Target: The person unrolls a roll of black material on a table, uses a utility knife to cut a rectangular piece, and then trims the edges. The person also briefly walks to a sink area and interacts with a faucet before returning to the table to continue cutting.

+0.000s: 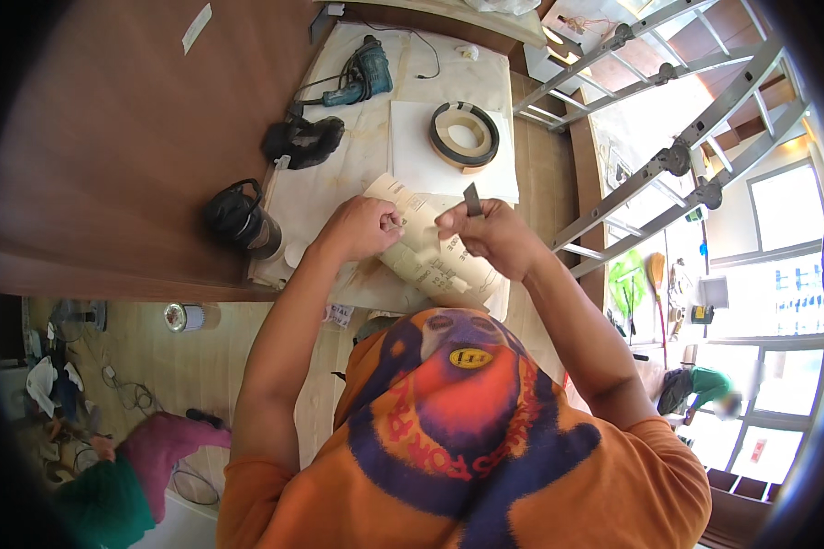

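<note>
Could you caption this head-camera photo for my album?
Two hands, left and right, pinch a dark strip over paper.

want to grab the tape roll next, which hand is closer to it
Right. The right hand, pinching a small dark piece, sits just below the tape roll. The left hand lies farther off, down and to the left, on the paper.

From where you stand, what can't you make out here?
- Head view: what the left hand pinches is hidden by its own fingers.
- The small dark flat piece in the right hand is too small to identify.
- The cream paper strip runs under both hands.
- The silver folding ladder is cut off by the rim.
</note>
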Available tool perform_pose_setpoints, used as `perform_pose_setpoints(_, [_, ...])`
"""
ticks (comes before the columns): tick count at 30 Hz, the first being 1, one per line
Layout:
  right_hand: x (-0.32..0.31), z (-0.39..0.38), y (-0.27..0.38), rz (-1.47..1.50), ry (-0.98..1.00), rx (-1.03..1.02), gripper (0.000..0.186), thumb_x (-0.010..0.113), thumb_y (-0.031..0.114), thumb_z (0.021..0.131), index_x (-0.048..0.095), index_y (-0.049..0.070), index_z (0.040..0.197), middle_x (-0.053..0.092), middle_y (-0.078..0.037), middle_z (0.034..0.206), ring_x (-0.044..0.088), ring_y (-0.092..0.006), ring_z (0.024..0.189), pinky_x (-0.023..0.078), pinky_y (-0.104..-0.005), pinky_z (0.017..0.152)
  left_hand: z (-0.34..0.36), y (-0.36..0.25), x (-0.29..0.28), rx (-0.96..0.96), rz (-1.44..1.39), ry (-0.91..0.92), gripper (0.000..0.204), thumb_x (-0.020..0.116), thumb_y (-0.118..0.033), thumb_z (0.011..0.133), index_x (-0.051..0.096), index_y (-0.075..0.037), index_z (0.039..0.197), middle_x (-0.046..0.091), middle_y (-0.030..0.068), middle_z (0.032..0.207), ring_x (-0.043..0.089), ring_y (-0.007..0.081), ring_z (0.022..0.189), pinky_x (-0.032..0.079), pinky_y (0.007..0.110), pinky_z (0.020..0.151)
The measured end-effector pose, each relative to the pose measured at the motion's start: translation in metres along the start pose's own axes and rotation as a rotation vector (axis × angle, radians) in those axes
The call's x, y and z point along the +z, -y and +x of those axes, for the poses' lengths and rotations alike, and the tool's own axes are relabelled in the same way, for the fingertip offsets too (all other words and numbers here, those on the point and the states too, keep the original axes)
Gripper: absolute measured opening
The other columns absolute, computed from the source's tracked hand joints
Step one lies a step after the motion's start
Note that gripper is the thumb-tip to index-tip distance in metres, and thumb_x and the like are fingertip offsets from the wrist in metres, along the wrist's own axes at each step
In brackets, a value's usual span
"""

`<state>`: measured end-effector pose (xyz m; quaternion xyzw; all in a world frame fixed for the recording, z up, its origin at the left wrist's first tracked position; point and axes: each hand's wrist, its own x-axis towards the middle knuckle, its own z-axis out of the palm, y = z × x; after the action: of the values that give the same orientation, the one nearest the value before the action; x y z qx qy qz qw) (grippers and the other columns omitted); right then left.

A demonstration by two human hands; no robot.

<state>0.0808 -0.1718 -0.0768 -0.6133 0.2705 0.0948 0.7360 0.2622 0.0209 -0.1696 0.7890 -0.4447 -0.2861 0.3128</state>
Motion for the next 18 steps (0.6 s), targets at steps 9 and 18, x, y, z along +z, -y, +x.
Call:
perform_pose_setpoints(9, [-0.02,0.043,-0.027,0.203,0.133,0.053,0.026,0.078,0.006,0.095,0.075,0.001,0.121,0.074,0.001,0.103,0.044,-0.0016,0.064,0.034,-0.0197,0.055,0.004,0.01,0.037,0.116,-0.471,-0.094,0.066,0.093,-0.042,0.087,0.069,0.003,0.129,0.079,0.0111,0.099,0.073,0.0222,0.087,0.058,0.037,0.082])
perform_pose_setpoints(18, [-0.03,0.076,-0.076,0.225,-0.143,0.121,0.021,0.082,0.016,0.096,0.076,0.006,0.113,0.06,0.005,0.081,0.042,-0.0035,0.062,0.031,-0.0221,0.053,-0.006,-0.001,0.054,-0.154,-0.453,-0.146,0.032,0.087,-0.011,0.089,0.069,0.001,0.113,0.078,0.0092,0.088,0.07,0.0129,0.079,0.056,0.031,0.073])
